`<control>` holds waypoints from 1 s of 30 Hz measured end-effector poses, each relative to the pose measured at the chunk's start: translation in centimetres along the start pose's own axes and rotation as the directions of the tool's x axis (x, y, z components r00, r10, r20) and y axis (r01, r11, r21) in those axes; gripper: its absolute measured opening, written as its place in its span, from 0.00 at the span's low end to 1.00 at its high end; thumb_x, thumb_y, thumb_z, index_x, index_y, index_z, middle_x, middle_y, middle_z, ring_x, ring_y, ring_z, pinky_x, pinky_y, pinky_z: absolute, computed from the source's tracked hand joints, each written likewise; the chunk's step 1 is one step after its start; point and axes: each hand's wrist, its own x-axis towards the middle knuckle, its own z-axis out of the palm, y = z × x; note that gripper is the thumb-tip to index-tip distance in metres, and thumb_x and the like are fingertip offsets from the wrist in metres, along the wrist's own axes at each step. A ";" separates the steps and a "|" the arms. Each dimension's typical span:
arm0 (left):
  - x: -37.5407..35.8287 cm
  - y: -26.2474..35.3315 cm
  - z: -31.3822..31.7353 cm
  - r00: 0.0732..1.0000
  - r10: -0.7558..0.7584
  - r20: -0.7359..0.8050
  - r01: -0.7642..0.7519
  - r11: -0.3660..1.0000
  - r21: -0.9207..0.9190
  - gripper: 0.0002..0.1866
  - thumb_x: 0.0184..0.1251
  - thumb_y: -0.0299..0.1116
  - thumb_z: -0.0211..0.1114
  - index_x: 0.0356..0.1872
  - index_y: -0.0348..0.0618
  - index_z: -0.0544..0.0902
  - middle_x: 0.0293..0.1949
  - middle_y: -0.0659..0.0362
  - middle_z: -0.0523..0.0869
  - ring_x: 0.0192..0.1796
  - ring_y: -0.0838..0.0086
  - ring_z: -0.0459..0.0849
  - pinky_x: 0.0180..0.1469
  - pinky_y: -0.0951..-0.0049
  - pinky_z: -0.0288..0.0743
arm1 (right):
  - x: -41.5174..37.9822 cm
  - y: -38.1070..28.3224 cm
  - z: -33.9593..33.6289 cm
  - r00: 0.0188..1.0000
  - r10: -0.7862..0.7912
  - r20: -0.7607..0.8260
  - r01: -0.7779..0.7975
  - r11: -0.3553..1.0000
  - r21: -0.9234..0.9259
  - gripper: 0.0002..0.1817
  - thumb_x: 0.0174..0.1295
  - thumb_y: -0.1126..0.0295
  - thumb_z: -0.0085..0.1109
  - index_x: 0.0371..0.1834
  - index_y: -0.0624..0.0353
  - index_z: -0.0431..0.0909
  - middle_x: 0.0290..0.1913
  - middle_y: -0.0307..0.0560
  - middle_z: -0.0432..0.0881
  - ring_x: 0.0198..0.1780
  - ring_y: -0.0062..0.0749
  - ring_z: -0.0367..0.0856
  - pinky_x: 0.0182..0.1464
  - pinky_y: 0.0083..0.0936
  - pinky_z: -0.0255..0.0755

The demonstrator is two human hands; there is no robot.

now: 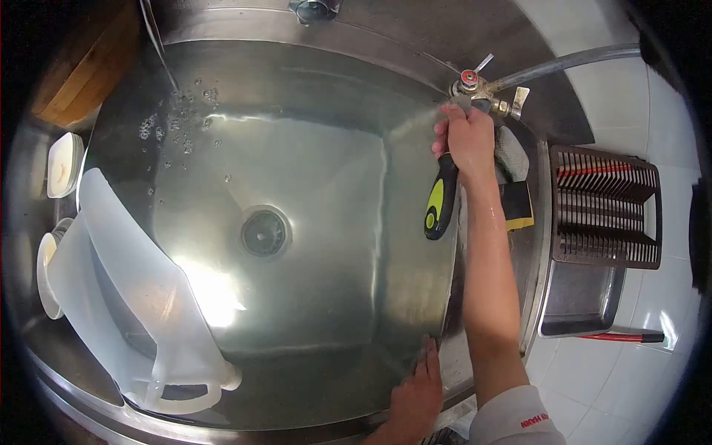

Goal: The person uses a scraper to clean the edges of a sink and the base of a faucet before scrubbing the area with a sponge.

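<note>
Over on the left, the translucent plastic jug lies slanted along the basin's edge, probably parked clear of the hands. A thin stream drops into the full sink, bubbles gathering round it. Now the left hand, open, fingers stretched at the near-right rim, perhaps for steadiness. Just above, there's the black-and-green-handled tool, hanging handle-down over the sink's right side, beside the tap. The right hand closes round its upper part, seemingly leaving the handle free; fingers hide the grip's details. Far right, a slotted brown rack overlaps a metal tray.
</note>
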 end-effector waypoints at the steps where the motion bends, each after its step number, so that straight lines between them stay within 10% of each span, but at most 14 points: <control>1: 0.0 0.2 -0.6 1.000 -0.001 -0.005 0.001 1.000 0.009 0.36 0.62 0.30 0.58 0.71 0.28 0.58 0.66 0.43 0.73 0.38 0.55 0.90 0.32 0.60 0.87 | 0.0 0.1 0.2 1.000 -0.005 -0.010 0.005 1.000 0.019 0.11 0.70 0.70 0.47 0.40 0.69 0.74 0.23 0.45 0.77 0.15 0.26 0.74 0.17 0.27 0.67; 14: 0.0 0.5 -1.0 0.998 -0.027 0.057 0.024 0.999 0.045 0.35 0.63 0.27 0.56 0.71 0.28 0.57 0.71 0.43 0.68 0.39 0.51 0.89 0.34 0.57 0.87 | -0.3 0.2 0.8 0.990 -0.134 -0.053 0.136 0.989 0.052 0.07 0.74 0.69 0.46 0.46 0.62 0.68 0.26 0.47 0.79 0.16 0.25 0.74 0.17 0.26 0.69; 17: 0.1 -0.6 2.3 0.987 0.034 -0.155 -0.043 0.998 -0.053 0.36 0.62 0.28 0.57 0.71 0.28 0.57 0.71 0.43 0.68 0.37 0.50 0.89 0.34 0.55 0.86 | -0.2 0.7 0.7 0.983 -0.176 -0.057 0.184 0.965 0.189 0.08 0.74 0.70 0.44 0.44 0.66 0.65 0.26 0.51 0.82 0.15 0.29 0.78 0.18 0.28 0.73; 23: 0.4 0.3 -0.5 0.990 -0.045 0.132 0.049 0.999 -0.025 0.38 0.64 0.32 0.59 0.72 0.28 0.54 0.70 0.41 0.68 0.45 0.48 0.88 0.37 0.52 0.86 | -0.3 1.1 1.0 0.954 -0.234 -0.187 0.284 0.905 0.315 0.07 0.73 0.73 0.41 0.49 0.64 0.60 0.28 0.52 0.82 0.15 0.29 0.78 0.17 0.27 0.73; 26: -0.3 -0.1 0.8 0.998 -0.036 0.058 0.038 0.999 -0.039 0.42 0.67 0.34 0.60 0.76 0.32 0.48 0.73 0.41 0.63 0.62 0.45 0.77 0.55 0.51 0.79 | -0.1 0.8 0.7 0.956 -0.209 -0.207 0.272 0.897 0.350 0.07 0.73 0.73 0.40 0.51 0.61 0.59 0.32 0.54 0.82 0.18 0.30 0.76 0.19 0.28 0.72; 30: 0.0 0.1 0.4 0.995 -0.054 0.084 0.052 0.998 0.028 0.43 0.67 0.35 0.62 0.76 0.31 0.49 0.72 0.41 0.66 0.54 0.46 0.83 0.49 0.54 0.82 | 0.0 0.8 0.6 0.955 -0.222 -0.198 0.278 0.905 0.323 0.07 0.73 0.73 0.41 0.50 0.60 0.60 0.31 0.52 0.80 0.17 0.29 0.75 0.19 0.28 0.71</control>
